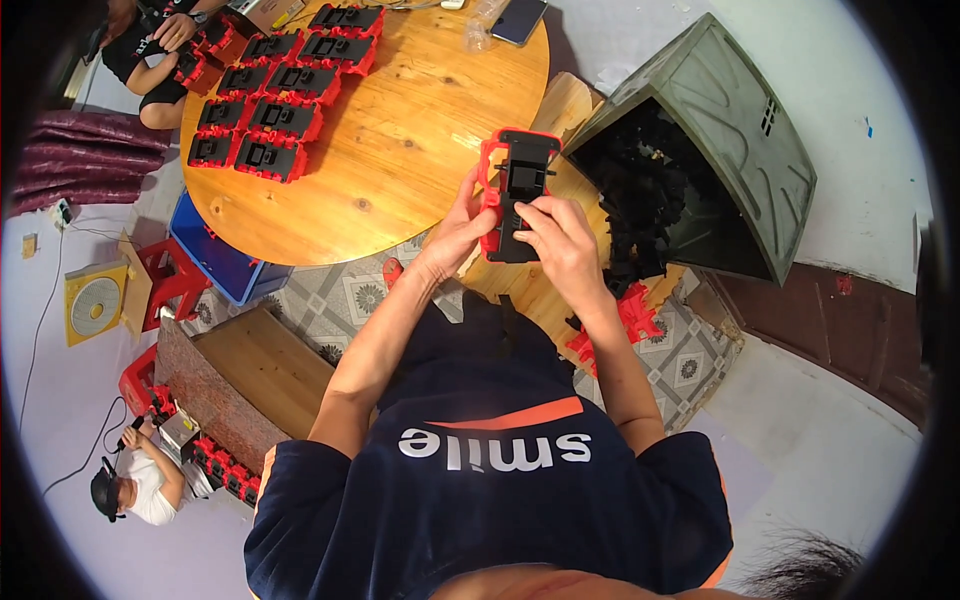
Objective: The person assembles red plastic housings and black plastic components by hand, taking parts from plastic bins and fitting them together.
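Beside the round table (400,150), my left hand (462,222) grips the upright casing (515,195); my right hand (560,240) pinches its lower front.

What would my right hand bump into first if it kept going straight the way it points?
The right hand points up and left, fingers already on the red and black plastic part. Past that it would probably meet the round wooden table, though depth is hard to judge.

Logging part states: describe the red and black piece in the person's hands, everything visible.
The red and black piece looks like moulded plastic: a red frame around a black insert with slots. It is held upright in the air beside the round wooden table. The left hand grips its left edge; the right hand presses its black face.
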`<state>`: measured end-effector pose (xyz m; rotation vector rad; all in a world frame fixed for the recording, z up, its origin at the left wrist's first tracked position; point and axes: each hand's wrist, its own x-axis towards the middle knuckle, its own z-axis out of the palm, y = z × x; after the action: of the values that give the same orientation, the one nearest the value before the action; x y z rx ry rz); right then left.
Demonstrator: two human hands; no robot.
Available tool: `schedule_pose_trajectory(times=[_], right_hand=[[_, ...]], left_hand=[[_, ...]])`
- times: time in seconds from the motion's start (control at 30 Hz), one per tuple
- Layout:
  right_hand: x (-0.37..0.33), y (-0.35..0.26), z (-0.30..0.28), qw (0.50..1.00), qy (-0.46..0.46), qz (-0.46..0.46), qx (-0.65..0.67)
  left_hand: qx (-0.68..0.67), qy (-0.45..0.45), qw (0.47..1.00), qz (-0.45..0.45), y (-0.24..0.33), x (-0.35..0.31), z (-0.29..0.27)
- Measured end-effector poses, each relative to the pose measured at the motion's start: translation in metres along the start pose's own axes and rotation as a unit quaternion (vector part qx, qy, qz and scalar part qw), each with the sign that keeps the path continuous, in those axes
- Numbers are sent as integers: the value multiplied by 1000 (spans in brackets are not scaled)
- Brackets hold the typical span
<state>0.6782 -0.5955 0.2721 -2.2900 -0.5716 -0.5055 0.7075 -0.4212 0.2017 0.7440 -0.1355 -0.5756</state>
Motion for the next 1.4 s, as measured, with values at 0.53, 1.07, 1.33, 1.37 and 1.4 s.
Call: schedule_pose_trajectory(times=[0.53,1.07,1.33,1.37,1.4], right_hand=[[15,7,85,757,-158,287,566],[6,-83,239,783,-337,368,372],[-89,-49,182,784,-226,488,309],[-92,-47,179,796,-234,478,288],[-112,-39,172,799,-202,508,250]], left_hand=[[56,219,970,90,41,-54,-18],[60,590,730,340,192,-170,-340],[111,530,788,293,229,-164,-485],[66,472,844,248,242,-185,-493],[18,462,874,146,236,-167,-458]])
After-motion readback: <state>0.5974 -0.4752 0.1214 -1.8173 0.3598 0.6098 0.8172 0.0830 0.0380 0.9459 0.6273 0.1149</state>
